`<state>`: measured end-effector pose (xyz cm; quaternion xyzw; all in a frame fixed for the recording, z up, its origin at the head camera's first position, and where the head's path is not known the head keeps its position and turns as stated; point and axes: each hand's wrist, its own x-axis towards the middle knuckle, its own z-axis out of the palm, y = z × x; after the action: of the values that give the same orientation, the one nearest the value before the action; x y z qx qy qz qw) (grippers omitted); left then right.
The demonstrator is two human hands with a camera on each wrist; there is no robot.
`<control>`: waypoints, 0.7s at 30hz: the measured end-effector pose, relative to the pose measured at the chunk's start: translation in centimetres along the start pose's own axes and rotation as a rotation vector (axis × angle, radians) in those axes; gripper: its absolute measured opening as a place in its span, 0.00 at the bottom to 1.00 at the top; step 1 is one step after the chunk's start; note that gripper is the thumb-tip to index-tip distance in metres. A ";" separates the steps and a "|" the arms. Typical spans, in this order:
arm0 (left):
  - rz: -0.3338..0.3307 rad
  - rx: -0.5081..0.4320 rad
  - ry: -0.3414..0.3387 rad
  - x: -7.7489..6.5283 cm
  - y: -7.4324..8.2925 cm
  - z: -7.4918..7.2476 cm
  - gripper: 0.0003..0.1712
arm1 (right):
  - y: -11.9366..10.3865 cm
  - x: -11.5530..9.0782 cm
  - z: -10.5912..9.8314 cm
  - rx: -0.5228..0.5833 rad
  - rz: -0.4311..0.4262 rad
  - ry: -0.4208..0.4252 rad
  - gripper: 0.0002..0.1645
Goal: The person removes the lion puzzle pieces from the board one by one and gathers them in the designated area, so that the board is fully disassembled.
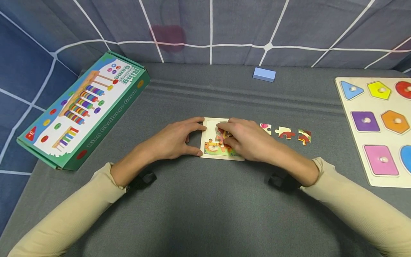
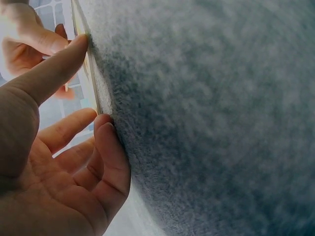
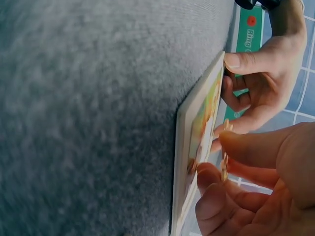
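Observation:
A small wooden jigsaw tray [image 1: 210, 125] lies flat in front of me, with joined animal pieces along its near side, one showing an orange animal's face [image 1: 211, 146]. My left hand [image 1: 171, 139] spreads thumb and forefinger along the tray's left edge, the thumb [image 3: 248, 63] at its near corner. Over the tray, my right hand [image 1: 252, 139] pinches a puzzle piece [image 3: 225, 167] between thumb and fingers, tilted on edge above the tray in the right wrist view. That hand covers much of the tray's right side in the head view.
Right of the tray lie loose puzzle pieces [image 1: 285, 132]. A shape board with knobs [image 1: 350, 132] stands farther right, a blue block [image 1: 264, 74] at the back. On the left is a green Ring Challenge Game box [image 1: 106, 132]. A curtain [image 1: 192, 25] borders the table's back.

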<state>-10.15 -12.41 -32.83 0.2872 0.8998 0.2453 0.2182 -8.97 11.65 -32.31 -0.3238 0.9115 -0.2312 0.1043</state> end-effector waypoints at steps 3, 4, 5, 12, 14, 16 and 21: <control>-0.001 0.000 -0.002 0.0 0.0 0.0 0.38 | 0.1 -0.1 -0.2 0.025 0.001 -0.003 0.16; -0.001 0.000 -0.002 0.0 0.0 0.0 0.38 | 0.2 -0.2 -0.3 0.033 0.000 -0.004 0.16; -0.002 0.000 -0.002 0.0 0.0 0.0 0.38 | 0.3 -0.2 -0.4 0.041 -0.004 -0.005 0.16; -0.001 0.011 -0.001 0.0 0.1 0.0 0.38 | 0.9 -1.0 -0.7 0.075 -0.038 -0.024 0.19; -0.003 0.013 -0.003 0.0 0.2 0.0 0.38 | 1.0 -1.3 -0.8 0.070 -0.045 -0.020 0.19; -0.005 0.015 -0.003 0.0 0.2 0.0 0.38 | 1.1 -1.6 -1.0 0.067 -0.048 -0.010 0.20; -0.010 0.023 -0.003 0.0 0.2 0.0 0.38 | 1.6 -2.5 -1.5 0.075 -0.059 -0.009 0.20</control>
<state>-10.04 -12.25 -32.67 0.2858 0.9037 0.2334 0.2173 -8.45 14.88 -31.73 -0.3474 0.8918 -0.2666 0.1138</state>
